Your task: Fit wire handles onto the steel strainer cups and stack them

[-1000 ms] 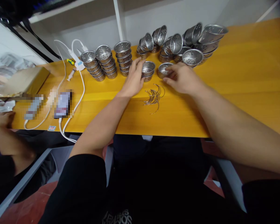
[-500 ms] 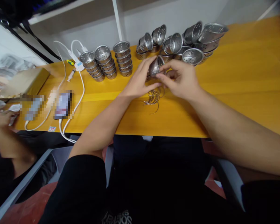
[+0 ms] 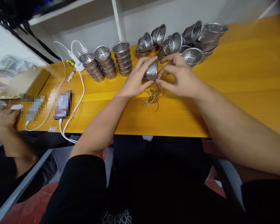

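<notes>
My left hand point(image 3: 136, 77) is wrapped round a perforated metal cup point(image 3: 152, 71), which is tipped on its side with its mouth to the right. At the cup's rim, my right hand point(image 3: 175, 74) pinches a thin curved wire point(image 3: 157, 79) between thumb and finger. Just below both hands, a small heap of curved metal wires point(image 3: 151, 97) lies on the yellow table point(image 3: 177, 118). Behind the hands are loosely piled metal cups point(image 3: 192, 57). Stacked cups point(image 3: 122, 59) stand in upright columns left of my left hand.
Two phones point(image 3: 63, 105) with white cables lie at the left, near a small syringe point(image 3: 71, 75) and a white power strip point(image 3: 78, 64). A cardboard box point(image 3: 25, 82) and another person's hand point(image 3: 5, 118) are farther left.
The cup in my left hand has turned and sits slightly lower. My right fingers have moved down to its lower rim, where a wire now shows. The other person's hand has shifted right.
</notes>
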Tool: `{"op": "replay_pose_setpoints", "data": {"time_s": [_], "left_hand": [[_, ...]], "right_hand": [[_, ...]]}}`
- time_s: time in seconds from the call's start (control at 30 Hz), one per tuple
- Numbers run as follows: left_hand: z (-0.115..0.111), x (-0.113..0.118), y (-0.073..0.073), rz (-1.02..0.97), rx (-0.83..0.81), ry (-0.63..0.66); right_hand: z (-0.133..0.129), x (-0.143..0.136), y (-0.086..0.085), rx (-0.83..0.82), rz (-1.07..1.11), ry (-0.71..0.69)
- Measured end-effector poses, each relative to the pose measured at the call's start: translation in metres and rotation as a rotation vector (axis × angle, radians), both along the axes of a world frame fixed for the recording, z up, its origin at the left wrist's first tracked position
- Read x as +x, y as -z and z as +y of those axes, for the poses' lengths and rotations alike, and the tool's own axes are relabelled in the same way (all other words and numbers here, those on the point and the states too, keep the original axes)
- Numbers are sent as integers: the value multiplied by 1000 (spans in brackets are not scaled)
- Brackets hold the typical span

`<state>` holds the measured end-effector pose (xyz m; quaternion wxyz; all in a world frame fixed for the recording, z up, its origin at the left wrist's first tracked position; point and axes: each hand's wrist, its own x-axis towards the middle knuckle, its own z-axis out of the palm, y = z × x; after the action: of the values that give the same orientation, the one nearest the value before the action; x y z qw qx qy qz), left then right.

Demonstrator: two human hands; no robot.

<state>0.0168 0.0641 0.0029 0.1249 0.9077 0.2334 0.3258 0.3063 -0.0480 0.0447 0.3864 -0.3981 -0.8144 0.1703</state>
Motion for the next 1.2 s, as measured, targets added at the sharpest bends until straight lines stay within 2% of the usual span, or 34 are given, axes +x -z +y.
{"op": "replay_pose_setpoints", "data": {"time_s": [0.17, 0.5, 0.7, 0.87, 1.03, 1.2], "left_hand": [[-20, -1, -21, 65, -79, -64], [-19, -2, -26, 57, -87, -49], [-17, -6, -24, 61, -54, -28], [-11, -14, -22, 46, -76, -118], [0, -20, -10, -62, -100, -212], [9, -17, 5, -172, -152, -266]], "right_hand": [[-3, -5, -12, -92, -3, 5], [-6, -7, -17, -94, -11, 40], [-2, -8, -13, -74, 109, 49], [1, -5, -8, -111, 220, -79], [-4, -4, -8, -101, 96, -108], [-7, -6, -11, -115, 39, -203]]}}
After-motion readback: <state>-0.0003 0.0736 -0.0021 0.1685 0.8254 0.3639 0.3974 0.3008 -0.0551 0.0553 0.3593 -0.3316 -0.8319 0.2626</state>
